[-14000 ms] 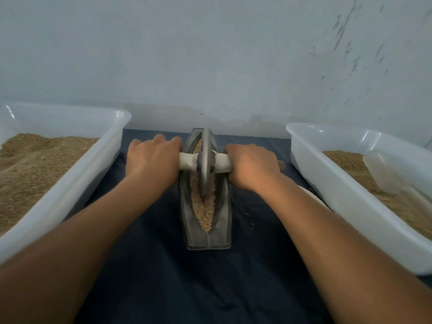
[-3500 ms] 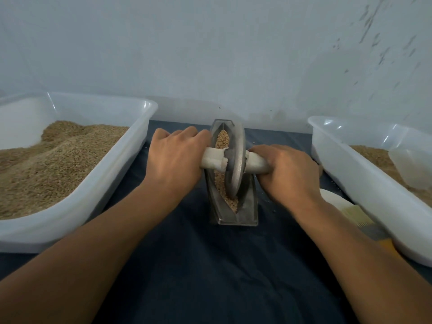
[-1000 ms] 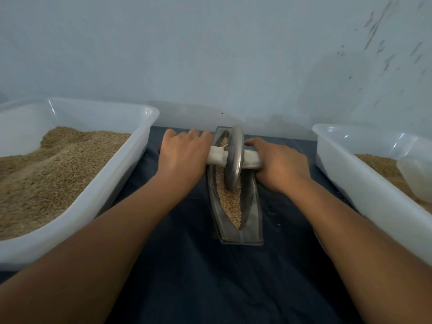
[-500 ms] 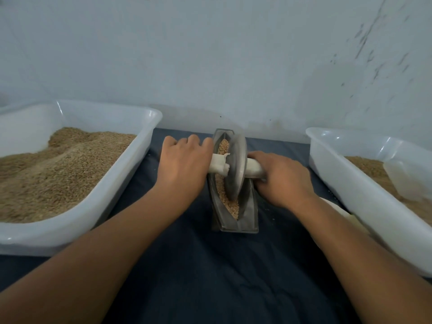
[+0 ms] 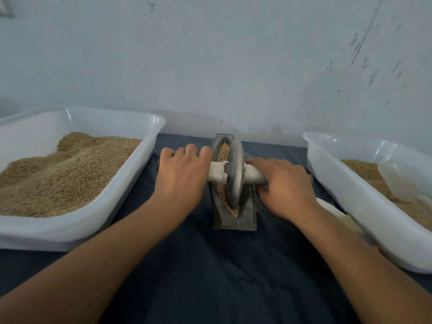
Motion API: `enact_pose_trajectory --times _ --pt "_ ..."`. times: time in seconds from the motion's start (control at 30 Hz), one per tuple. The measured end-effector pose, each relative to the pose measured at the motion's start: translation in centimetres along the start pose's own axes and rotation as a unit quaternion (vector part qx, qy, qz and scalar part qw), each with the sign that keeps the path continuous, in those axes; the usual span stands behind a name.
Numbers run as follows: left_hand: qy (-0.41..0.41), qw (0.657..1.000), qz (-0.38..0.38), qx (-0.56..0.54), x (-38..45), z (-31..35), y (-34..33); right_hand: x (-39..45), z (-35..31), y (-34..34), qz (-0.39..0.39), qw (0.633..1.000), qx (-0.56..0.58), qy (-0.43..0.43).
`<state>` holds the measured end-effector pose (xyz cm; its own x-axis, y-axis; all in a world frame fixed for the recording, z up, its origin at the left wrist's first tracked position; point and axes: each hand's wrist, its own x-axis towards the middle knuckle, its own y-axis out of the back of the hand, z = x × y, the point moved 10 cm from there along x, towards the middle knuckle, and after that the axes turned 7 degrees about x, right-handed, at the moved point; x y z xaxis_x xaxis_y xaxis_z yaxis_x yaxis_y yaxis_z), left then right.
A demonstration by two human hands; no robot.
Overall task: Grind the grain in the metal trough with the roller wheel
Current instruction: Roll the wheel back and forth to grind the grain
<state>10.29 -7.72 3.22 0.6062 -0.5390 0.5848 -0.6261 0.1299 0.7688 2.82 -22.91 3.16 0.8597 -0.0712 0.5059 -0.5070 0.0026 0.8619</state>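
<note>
My 2 hands share one grip: left hand (image 5: 184, 176) and right hand (image 5: 284, 185) each curl around the axle, either side of the roller wheel (image 5: 234, 174), balancing pressure. It stands in the metal trough (image 5: 247, 220), mid-bench, on the grain (image 5: 224, 149).

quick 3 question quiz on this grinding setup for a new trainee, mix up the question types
1. True or false: both hands grip the handle of the roller wheel.
2. Which tub holds a pale scoop? A) the left tub B) the right tub
3. Fill in: the wheel stands in the metal ____, with grain showing beyond it.

Key:
1. True: the left hand and the right hand each hold one side.
2. B; the scoop lies on its grain.
3. trough
</note>
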Motion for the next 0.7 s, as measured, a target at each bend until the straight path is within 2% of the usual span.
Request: enact_pose_trajectory --times 0.17,0.37,0.7 --pt "-0.002 1.000 0.002 -0.001 0.1 0.1 -0.2 -0.1 0.0 -0.2 0.021 1.000 -0.013 -0.005" --pt "-0.014 1.000 0.011 0.021 1.9 0.8 -0.5 1.0 1.9 -2.0 -0.033 0.998 0.002 -0.057" --pt "-0.014 0.999 0.024 0.032 3.9 0.3 -2.5 3.4 3.0 -3.5 -0.037 0.997 0.016 -0.061"
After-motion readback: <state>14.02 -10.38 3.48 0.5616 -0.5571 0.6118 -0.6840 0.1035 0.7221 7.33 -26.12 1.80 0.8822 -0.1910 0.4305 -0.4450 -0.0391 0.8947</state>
